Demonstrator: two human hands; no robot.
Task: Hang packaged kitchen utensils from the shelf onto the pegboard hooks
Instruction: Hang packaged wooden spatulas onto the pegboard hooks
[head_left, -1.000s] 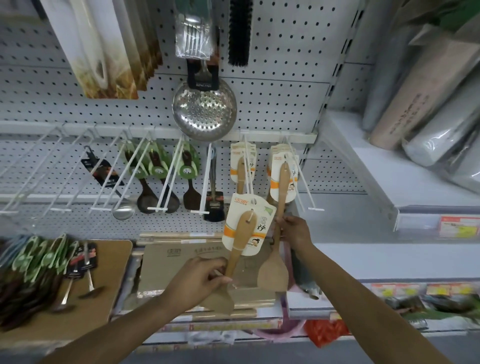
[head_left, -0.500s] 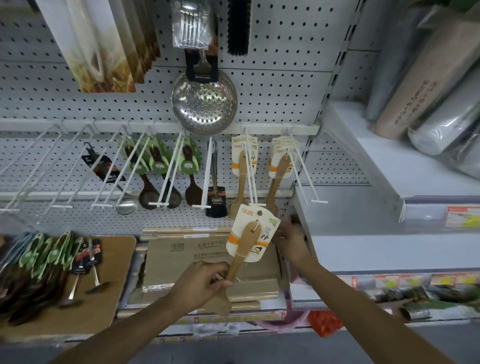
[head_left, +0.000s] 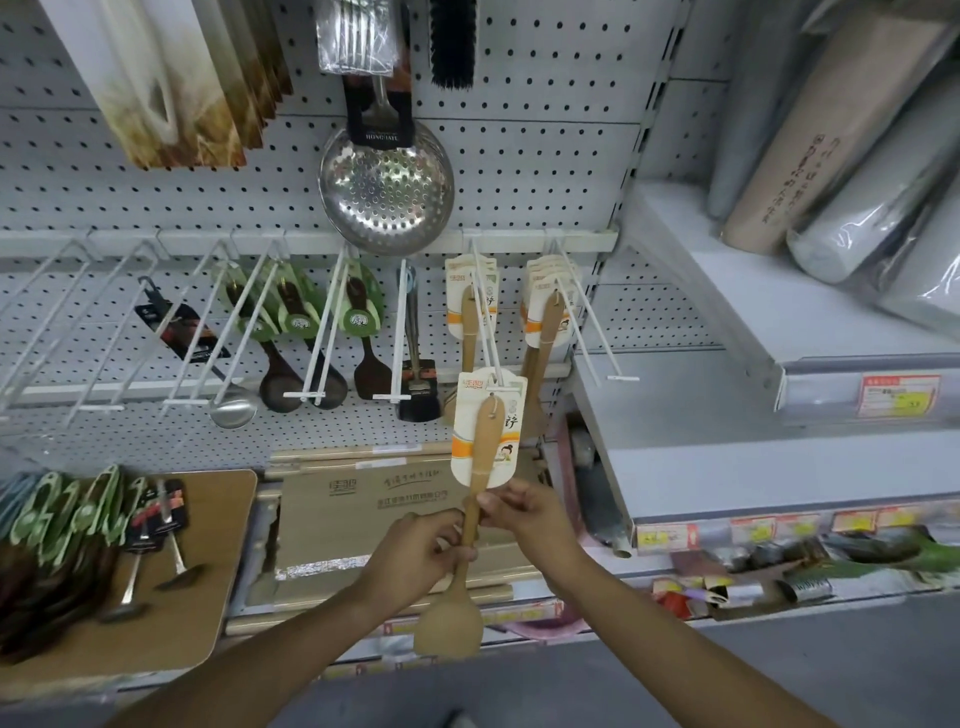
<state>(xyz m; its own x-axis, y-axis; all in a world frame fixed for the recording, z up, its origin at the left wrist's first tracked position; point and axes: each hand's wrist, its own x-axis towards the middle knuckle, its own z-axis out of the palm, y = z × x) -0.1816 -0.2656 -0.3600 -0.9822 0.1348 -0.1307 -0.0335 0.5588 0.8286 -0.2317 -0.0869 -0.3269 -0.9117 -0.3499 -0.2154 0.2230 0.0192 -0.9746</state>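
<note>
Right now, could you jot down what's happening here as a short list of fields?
Held item: light wooden spatula on a white-and-orange card
Left hand: grips the handle's lower part
Right hand: pinches the handle just below the card
Card position: at the tip of a white double-wire peg hook
Behind it: matching carded spatulas hanging

Both hands — left hand (head_left: 415, 551), right hand (head_left: 524, 514) — on carded wooden spatula (head_left: 475, 499) at hook tip (head_left: 498, 384).

2 hands (head_left: 415, 556), 1 held wooden spatula (head_left: 470, 525), 1 skimmer (head_left: 387, 189)
</note>
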